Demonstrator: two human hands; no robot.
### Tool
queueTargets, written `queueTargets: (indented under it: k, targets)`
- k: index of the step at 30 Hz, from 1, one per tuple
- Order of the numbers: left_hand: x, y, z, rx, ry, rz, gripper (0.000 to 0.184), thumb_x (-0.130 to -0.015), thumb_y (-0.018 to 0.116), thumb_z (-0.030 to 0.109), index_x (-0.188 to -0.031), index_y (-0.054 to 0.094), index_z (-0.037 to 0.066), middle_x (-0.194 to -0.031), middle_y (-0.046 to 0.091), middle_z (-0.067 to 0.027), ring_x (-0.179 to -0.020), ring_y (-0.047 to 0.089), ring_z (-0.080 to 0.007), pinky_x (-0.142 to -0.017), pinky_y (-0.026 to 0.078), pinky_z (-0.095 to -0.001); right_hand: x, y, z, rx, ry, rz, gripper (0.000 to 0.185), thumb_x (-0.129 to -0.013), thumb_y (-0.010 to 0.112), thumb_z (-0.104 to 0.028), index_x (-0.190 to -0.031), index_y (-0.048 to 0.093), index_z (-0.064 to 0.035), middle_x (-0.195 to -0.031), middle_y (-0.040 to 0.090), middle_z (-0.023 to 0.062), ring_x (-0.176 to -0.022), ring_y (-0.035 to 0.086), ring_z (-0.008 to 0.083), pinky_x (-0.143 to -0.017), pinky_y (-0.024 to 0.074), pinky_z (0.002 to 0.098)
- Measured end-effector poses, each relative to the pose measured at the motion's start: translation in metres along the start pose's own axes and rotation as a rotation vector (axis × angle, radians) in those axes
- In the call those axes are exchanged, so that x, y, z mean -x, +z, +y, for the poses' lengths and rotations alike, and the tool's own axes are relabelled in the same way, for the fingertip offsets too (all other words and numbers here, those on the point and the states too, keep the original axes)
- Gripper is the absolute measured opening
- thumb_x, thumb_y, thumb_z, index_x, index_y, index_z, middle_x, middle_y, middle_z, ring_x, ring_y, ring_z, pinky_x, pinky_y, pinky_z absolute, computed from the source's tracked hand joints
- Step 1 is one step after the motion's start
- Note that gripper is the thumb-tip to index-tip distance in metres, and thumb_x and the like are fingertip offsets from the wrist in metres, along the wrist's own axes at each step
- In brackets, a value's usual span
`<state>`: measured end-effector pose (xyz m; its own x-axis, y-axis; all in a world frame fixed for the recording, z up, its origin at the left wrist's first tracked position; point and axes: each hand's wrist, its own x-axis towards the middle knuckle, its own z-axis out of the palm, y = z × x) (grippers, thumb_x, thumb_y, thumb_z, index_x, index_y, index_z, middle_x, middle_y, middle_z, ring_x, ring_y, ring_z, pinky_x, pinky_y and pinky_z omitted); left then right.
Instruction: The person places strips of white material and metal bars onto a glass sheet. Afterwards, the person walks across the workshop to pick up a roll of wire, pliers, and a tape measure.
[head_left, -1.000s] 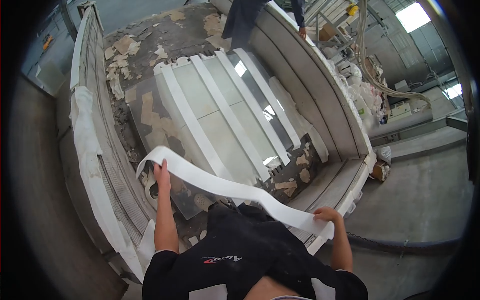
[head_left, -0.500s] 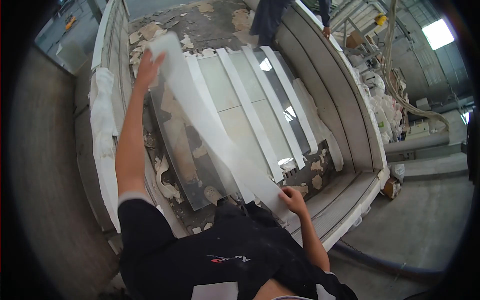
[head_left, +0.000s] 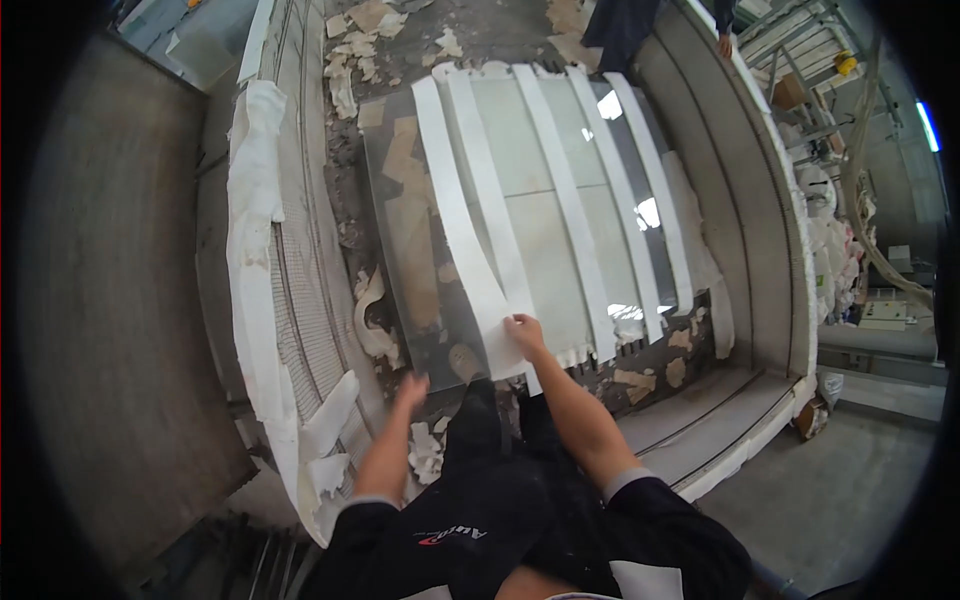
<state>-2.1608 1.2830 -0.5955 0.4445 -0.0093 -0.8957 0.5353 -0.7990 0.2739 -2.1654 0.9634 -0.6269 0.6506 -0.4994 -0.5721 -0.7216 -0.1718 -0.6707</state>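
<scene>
A long white strip (head_left: 455, 225) lies over the left part of a glass sheet (head_left: 400, 250), its far end at the sheet's far edge. My right hand (head_left: 524, 338) pinches the strip's near end at its right edge. My left hand (head_left: 412, 392) is off the strip, near the sheet's lower left corner; it is blurred and its fingers cannot be made out. Several more white strips (head_left: 560, 200) run roughly parallel across the glass to the right, over pale panels (head_left: 545, 240).
Curved grey walls stand on the right (head_left: 725, 190) and left (head_left: 310, 330), the left one with torn white sheeting (head_left: 257, 180). Broken flakes (head_left: 372, 318) litter the floor. A person in dark clothes (head_left: 625, 30) stands at the far end.
The strip held in the air between both hands now lies along the glass. My left hand has let go of its far end and come back toward me; my right hand still holds the near end.
</scene>
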Motion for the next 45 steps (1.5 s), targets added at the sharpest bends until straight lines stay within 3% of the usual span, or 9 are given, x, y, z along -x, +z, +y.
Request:
queueTargets:
  k: [7,12,19,23,32,35,38,43,45]
  targets:
    - [0.123,0.125,-0.311,-0.149,0.264,-0.506,0.056,-0.087,0.046,0.056,-0.120,0.059,0.012,-0.112,0.061,-0.0176,-0.099,0.061,-0.0337,-0.082,0.049,-0.0453,-0.006,0.010,0.035,0.192,-0.040,-0.038,0.037,-0.080,0.067,-0.033,-0.095,0.068,0.0008,-0.080,0.069,0.0153,-0.076,0.065,0.0219,-0.070,0.0500,0.0345]
    - [0.106,0.060,-0.219,0.153,-0.293,-0.208,0.036,-0.087,0.052,0.037,-0.095,0.064,0.004,-0.082,0.060,-0.0071,-0.073,0.054,-0.0203,-0.068,0.044,-0.0370,-0.005,0.020,0.078,0.081,-0.016,-0.176,0.029,-0.083,0.065,-0.026,-0.094,0.068,0.0011,-0.073,0.066,0.0077,-0.065,0.059,0.0122,-0.061,0.0470,0.0288]
    - [-0.011,-0.077,-0.024,0.430,0.188,0.085,0.036,-0.091,0.051,0.045,-0.094,0.061,0.011,-0.080,0.059,0.0003,-0.075,0.055,-0.0115,-0.068,0.044,-0.0278,0.040,-0.018,0.088,0.376,0.148,0.016,0.073,-0.076,0.062,-0.054,-0.119,0.055,0.0054,-0.120,0.056,0.0262,-0.116,0.052,0.0379,-0.094,0.0434,0.0441]
    - [-0.061,-0.122,0.053,0.567,0.268,0.122,0.031,-0.093,0.050,0.041,-0.097,0.060,0.011,-0.086,0.062,0.0002,-0.072,0.057,-0.0090,-0.060,0.043,-0.0243,0.056,-0.067,0.113,-0.073,0.202,-0.117,0.044,-0.086,0.064,-0.032,-0.110,0.061,0.0035,-0.085,0.066,0.0084,-0.071,0.062,0.0134,-0.065,0.0509,0.0278]
    - [-0.113,0.009,0.075,-0.083,0.714,0.106,0.034,-0.090,0.055,0.039,-0.089,0.060,0.006,-0.086,0.064,-0.0030,-0.075,0.060,-0.0165,-0.063,0.047,-0.0325,0.180,-0.249,0.143,-0.237,0.275,0.209,0.028,-0.091,0.058,-0.023,-0.110,0.061,-0.0026,-0.080,0.065,0.0056,-0.060,0.057,0.0100,-0.053,0.0456,0.0242]
    - [0.037,0.075,0.108,-1.101,0.581,-0.672,0.075,-0.084,0.038,0.070,-0.116,0.063,0.007,-0.123,0.057,-0.0196,-0.119,0.051,-0.0355,-0.102,0.039,-0.0406,0.207,-0.266,0.242,-0.046,0.339,0.081,0.026,-0.089,0.053,-0.024,-0.105,0.063,-0.0058,-0.078,0.065,0.0053,-0.057,0.059,0.0127,-0.048,0.0445,0.0257]
    - [0.094,0.128,0.100,-1.141,0.470,-0.559,0.095,-0.080,0.026,0.080,-0.106,0.065,-0.003,-0.114,0.061,-0.0238,-0.113,0.056,-0.0362,-0.098,0.041,-0.0413,0.239,-0.256,0.253,0.410,0.583,-0.498,0.031,-0.081,0.054,-0.034,-0.094,0.068,-0.0095,-0.081,0.068,0.0061,-0.066,0.065,0.0189,-0.055,0.0527,0.0353]
    - [0.112,0.137,0.115,-0.979,-0.113,-0.815,0.092,-0.079,0.031,0.081,-0.106,0.065,0.000,-0.114,0.064,-0.0138,-0.107,0.059,-0.0310,-0.087,0.047,-0.0486,0.214,-0.218,0.306,0.474,0.179,-0.214,0.038,-0.083,0.054,-0.026,-0.119,0.059,-0.0120,-0.097,0.069,0.0073,-0.073,0.067,0.0195,-0.057,0.0513,0.0338]
    - [0.117,0.133,0.101,-0.888,-0.174,-0.880,0.085,-0.078,0.040,0.078,-0.108,0.063,0.002,-0.114,0.063,-0.0108,-0.105,0.059,-0.0301,-0.081,0.050,-0.0500,0.194,-0.232,0.292,-0.435,0.535,-0.286,0.037,-0.084,0.052,-0.018,-0.120,0.056,-0.0094,-0.091,0.068,0.0093,-0.066,0.064,0.0176,-0.052,0.0486,0.0318]
